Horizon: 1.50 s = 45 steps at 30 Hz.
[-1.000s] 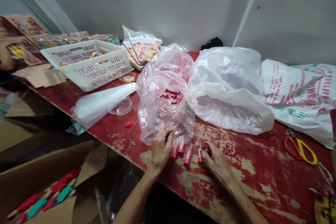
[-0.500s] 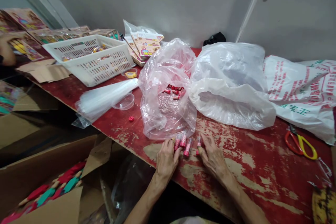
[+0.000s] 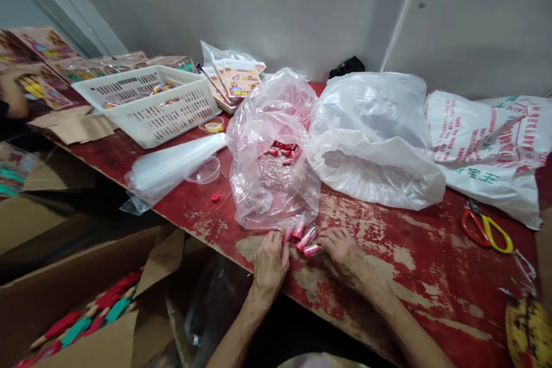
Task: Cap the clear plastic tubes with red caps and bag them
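Observation:
Several small tubes with pink ends and clear middles (image 3: 307,238) lie in a loose row near the table's front edge, between my hands. My left hand (image 3: 271,261) is closed at the left end of the row, its fingers pressed against the leftmost tube. My right hand (image 3: 342,253) is closed too, with bent fingertips at the end of the nearest tube (image 3: 313,250); its thumb is mostly hidden. Just beyond, an open clear plastic bag (image 3: 250,195) holds more red-pink pieces (image 3: 284,151).
On the red worn table (image 3: 388,241) are a white basket (image 3: 172,115), plastic sleeves (image 3: 168,167), a clear round lid (image 3: 202,171), a red cap (image 3: 215,198), white sacks (image 3: 379,178) and scissors (image 3: 487,231). Cartons (image 3: 86,339) stand below left. Another person's hand (image 3: 12,95) shows far left.
My right hand has moved slightly left and its fingers have curled in. The tube it was at now lies against the others, tilted sideways. The view has shifted a little.

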Available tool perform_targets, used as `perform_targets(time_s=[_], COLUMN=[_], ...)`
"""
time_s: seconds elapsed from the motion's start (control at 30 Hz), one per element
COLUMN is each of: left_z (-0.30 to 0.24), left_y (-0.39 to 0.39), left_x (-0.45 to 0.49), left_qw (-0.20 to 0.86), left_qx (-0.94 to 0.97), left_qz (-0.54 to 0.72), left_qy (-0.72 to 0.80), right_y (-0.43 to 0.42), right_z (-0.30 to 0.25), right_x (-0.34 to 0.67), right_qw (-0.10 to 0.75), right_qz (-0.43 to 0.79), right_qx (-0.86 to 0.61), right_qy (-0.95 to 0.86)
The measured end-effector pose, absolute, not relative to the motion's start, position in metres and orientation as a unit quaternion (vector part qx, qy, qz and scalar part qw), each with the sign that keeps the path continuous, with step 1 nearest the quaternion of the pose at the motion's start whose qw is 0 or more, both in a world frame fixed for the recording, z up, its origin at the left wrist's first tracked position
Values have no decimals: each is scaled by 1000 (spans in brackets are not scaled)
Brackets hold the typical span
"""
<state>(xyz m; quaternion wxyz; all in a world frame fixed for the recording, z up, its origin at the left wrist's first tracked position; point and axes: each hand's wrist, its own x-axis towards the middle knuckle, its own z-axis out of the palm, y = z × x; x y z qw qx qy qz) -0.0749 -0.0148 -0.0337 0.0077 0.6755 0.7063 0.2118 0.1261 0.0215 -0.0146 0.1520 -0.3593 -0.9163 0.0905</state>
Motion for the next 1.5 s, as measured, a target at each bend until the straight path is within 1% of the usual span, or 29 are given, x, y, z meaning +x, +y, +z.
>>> perform_targets(time_s=[0.1,0.2,0.4,0.47,0.53,0.63,0.73,0.83,1.07,1.17,1.27,1.33,1.37,1.43,1.5], left_z=[-32,-33,-34,-33,-32,-32,-28,-20,-13,-16,-13,-8,-6,-2,-1], left_y=[-15,-16,-15,-14,-12,-7,-2,7,40,45,37,25,18,1,-16], left_x=[-76,-79,-80,-78,-75,-76,-80,-76,-32,-27,-34,-38,-39,-34,-21], left_qw=[0,-5,-31,-30,-23,3,28,37,63,80,111,137,171,297,446], left_qx=[679,683,671,673,679,684,664,642,670,664,664,672,671,636,550], left_qz=[217,234,254,246,224,202,244,288,225,221,235,249,270,342,430], left_qy=[701,692,696,697,699,701,706,710,705,710,701,683,669,625,560], right_y=[25,28,15,9,4,-1,-4,-5,-5,-6,-7,-8,-9,-12,-18], right_z=[-12,-11,-9,-13,-19,-28,-34,-36,-41,-47,-51,-46,-42,-32,-25], right_x=[114,105,121,133,144,156,160,158,157,161,163,160,158,152,148], right_qw=[159,127,78,89,121,150,143,136,140,161,235,315,354,408,414], right_qz=[64,57,94,105,103,59,4,-12,-47,-40,35,145,212,347,431], right_qx=[-342,-333,-405,-424,-455,-504,-535,-544,-538,-523,-508,-511,-521,-542,-552], right_qy=[-924,-933,-906,-895,-876,-848,-833,-828,-830,-836,-828,-786,-747,-647,-582])
